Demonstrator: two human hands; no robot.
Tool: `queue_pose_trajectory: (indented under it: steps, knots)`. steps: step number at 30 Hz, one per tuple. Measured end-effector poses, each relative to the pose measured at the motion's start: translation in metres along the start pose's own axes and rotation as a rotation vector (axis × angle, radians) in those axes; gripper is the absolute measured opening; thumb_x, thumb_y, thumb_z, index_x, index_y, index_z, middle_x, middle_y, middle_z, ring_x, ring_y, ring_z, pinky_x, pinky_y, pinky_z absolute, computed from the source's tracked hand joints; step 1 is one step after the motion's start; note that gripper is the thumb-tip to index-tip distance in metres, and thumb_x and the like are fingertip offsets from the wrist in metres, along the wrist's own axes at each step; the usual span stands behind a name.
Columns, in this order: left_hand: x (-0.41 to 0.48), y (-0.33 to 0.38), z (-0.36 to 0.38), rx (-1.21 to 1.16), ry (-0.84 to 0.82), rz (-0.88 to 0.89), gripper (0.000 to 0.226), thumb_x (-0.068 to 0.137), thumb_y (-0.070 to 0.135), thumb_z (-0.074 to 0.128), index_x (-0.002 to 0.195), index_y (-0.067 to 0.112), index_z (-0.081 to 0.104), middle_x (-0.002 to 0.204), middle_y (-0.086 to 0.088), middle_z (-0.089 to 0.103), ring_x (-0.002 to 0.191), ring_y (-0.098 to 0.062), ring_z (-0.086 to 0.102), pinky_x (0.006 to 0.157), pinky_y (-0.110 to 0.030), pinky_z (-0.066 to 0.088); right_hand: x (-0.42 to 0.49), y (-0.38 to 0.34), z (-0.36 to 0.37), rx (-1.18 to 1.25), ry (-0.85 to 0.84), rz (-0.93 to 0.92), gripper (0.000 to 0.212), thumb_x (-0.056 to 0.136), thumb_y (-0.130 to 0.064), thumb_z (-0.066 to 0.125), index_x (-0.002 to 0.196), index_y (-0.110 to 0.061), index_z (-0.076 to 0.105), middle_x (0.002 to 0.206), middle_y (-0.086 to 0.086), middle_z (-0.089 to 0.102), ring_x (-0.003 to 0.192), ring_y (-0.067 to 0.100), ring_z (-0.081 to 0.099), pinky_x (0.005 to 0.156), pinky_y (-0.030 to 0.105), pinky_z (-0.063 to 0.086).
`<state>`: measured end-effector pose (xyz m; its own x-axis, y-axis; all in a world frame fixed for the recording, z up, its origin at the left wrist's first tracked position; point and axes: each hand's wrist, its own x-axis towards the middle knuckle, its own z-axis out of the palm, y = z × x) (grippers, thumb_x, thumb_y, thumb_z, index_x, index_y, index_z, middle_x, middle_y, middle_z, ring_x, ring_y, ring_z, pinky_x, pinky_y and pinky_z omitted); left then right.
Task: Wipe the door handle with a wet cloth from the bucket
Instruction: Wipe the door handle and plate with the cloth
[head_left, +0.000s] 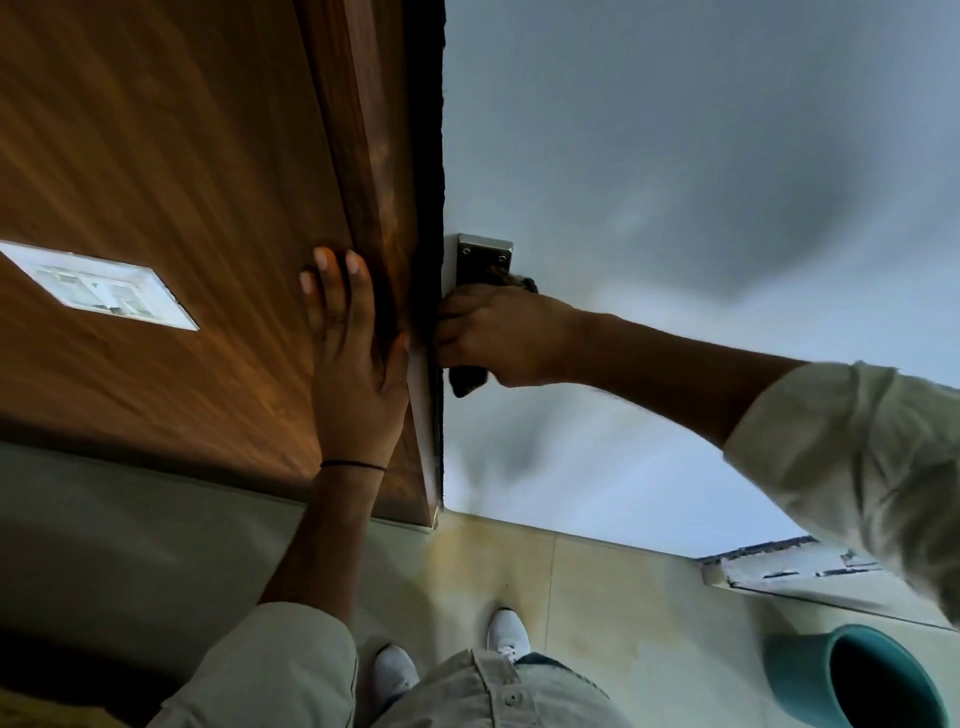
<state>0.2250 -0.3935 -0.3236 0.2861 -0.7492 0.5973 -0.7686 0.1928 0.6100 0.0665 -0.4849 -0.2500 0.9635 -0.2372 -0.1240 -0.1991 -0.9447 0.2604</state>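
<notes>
Head view: the left hand (353, 358) lies flat, fingers spread, on the brown wooden door frame (363, 156). At 3 o'clock of it, the right hand (493, 338) grips a dark wet cloth (466, 382) around the metal door handle (480, 262) on the white door (675, 156). The teal plastic bucket (810, 670) stands at 5 o'clock.

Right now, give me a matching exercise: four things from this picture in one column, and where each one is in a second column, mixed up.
Things:
1. left hand
2. right hand
3. bucket
4. cloth

Places:
A. on the floor, lower right
B. flat against the wooden door
C. gripped in a fist
D. closed over the metal handle plate

Pairs: 1-B, 2-D, 3-A, 4-C
</notes>
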Motion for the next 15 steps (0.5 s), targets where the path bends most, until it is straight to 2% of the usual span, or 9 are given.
queue_pose_trajectory:
  steps: [2,4,6,8,12,15]
  knots:
    - [0.000,0.002,0.000,-0.001,0.008,-0.007,0.075,0.100,0.018,0.064,0.157,0.006,0.017,0.165,-0.021,0.010,0.154,-0.038,0.004,0.127,-0.046,0.016,-0.018,0.007,0.009,0.074,0.117,0.009,0.051,0.069,0.010,0.067,0.112,-0.015,0.073,0.128,0.004,0.068,0.129,0.033,0.054,0.105,0.048,0.045]
    - [-0.001,0.005,0.001,0.003,0.014,-0.020,0.074,0.100,0.017,0.063,0.157,0.006,0.017,0.165,-0.021,0.009,0.155,-0.034,0.001,0.128,-0.037,0.012,-0.035,0.009,0.015,0.145,0.220,0.067,0.058,0.073,0.013,0.062,0.122,-0.018,0.070,0.142,0.000,0.060,0.140,0.030,0.045,0.106,0.051,0.042]
    - [-0.001,0.007,0.001,0.013,0.024,-0.032,0.073,0.101,0.016,0.062,0.157,0.006,0.016,0.166,-0.020,0.008,0.154,-0.027,-0.002,0.127,-0.027,0.007,-0.051,0.006,0.023,0.250,0.306,0.116,0.065,0.075,0.018,0.060,0.129,-0.016,0.067,0.147,0.001,0.054,0.143,0.030,0.042,0.106,0.052,0.043]
    - [-0.002,0.011,0.003,0.013,0.043,-0.045,0.072,0.101,0.016,0.061,0.157,0.007,0.016,0.166,-0.019,0.008,0.154,-0.024,-0.003,0.126,-0.022,0.005,-0.070,0.001,0.033,0.322,0.400,0.179,0.067,0.074,0.021,0.067,0.131,-0.014,0.066,0.148,0.002,0.054,0.141,0.030,0.044,0.107,0.049,0.044]
    - [-0.002,0.016,0.010,0.015,0.082,-0.056,0.073,0.100,0.011,0.061,0.156,0.003,0.016,0.165,-0.021,0.009,0.154,-0.036,0.004,0.127,-0.029,0.006,-0.109,-0.017,0.058,0.413,0.520,0.332,0.063,0.075,0.017,0.074,0.130,-0.013,0.067,0.145,0.001,0.055,0.138,0.030,0.048,0.105,0.041,0.048]
    - [-0.002,0.015,0.012,0.039,0.089,-0.071,0.074,0.100,0.011,0.062,0.156,0.003,0.015,0.165,-0.021,0.009,0.155,-0.037,0.005,0.127,-0.049,0.016,-0.116,-0.021,0.066,0.400,0.541,0.332,0.060,0.077,0.017,0.072,0.129,-0.013,0.068,0.144,0.002,0.056,0.136,0.032,0.050,0.100,0.040,0.052]
